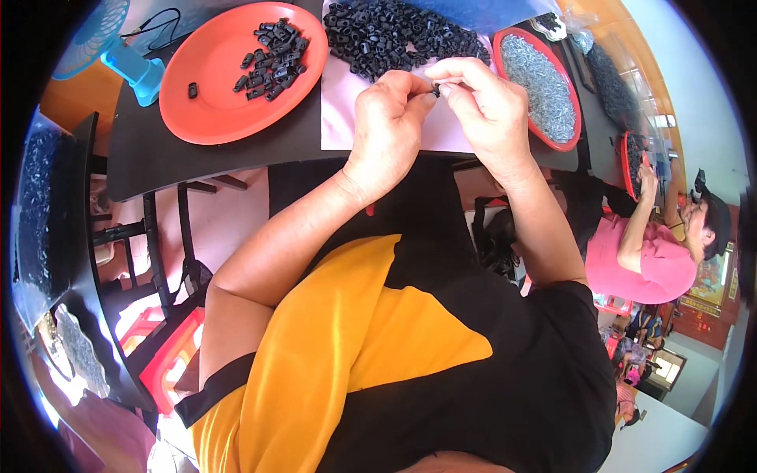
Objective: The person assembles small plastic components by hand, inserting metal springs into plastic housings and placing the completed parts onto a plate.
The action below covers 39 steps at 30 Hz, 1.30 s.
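Over the table's near edge, my left hand point(386, 126) and my right hand point(493, 114) meet fingertip to fingertip. Both pinch a small black plastic cord lock point(436, 91), mostly hidden by the fingers. Just beyond them, a large heap of loose black plastic pieces point(386, 35) lies on a pink sheet point(339, 118). To the left, a round red plate point(205, 75) holds a cluster of black cord locks point(276, 63), with a single one point(192, 90) apart on its left side. Right of my right hand, a red-rimmed tray point(574, 126) is filled with small silvery pieces point(536, 83) resembling springs.
A blue fan point(142, 79) stands at the dark table's point(134, 158) left end. On the right, a person in a pink shirt point(639, 264) works at another red tray point(627, 169). Red stools point(173, 363) stand lower left, and a bag of dark pieces point(615, 87) lies far right.
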Each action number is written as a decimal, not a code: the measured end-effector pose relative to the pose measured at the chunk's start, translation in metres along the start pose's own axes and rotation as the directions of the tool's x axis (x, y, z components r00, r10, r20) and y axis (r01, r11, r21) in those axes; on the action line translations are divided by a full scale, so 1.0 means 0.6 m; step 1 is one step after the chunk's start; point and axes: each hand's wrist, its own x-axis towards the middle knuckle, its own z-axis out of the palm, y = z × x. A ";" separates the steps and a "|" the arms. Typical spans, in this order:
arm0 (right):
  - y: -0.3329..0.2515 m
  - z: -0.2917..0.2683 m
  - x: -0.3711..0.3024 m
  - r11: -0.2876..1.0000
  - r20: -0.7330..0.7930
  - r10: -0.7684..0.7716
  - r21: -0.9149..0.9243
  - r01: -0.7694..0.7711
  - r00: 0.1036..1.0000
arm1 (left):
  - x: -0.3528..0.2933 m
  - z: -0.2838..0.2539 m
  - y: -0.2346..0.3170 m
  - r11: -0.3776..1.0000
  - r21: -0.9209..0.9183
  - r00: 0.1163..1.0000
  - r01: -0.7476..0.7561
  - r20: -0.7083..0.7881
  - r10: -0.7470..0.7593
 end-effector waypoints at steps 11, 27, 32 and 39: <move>-0.014 -0.002 0.008 0.995 0.014 0.099 0.012 -0.099 0.995 | 0.001 -0.001 0.001 0.999 -0.035 1.000 0.004 0.015 -0.003; 0.012 0.017 -0.008 0.935 -0.112 -0.328 -0.177 0.306 0.938 | -0.004 0.011 0.012 0.999 0.018 0.999 0.032 -0.043 -0.031; 0.022 0.019 -0.021 0.897 -0.195 -0.421 -0.234 0.375 0.886 | -0.010 0.020 0.026 0.997 0.028 0.995 0.076 -0.062 -0.074; 0.014 0.015 -0.044 0.887 -0.280 -0.445 -0.269 0.376 0.850 | -0.024 0.042 0.049 0.945 -0.217 0.963 0.247 -0.054 -0.264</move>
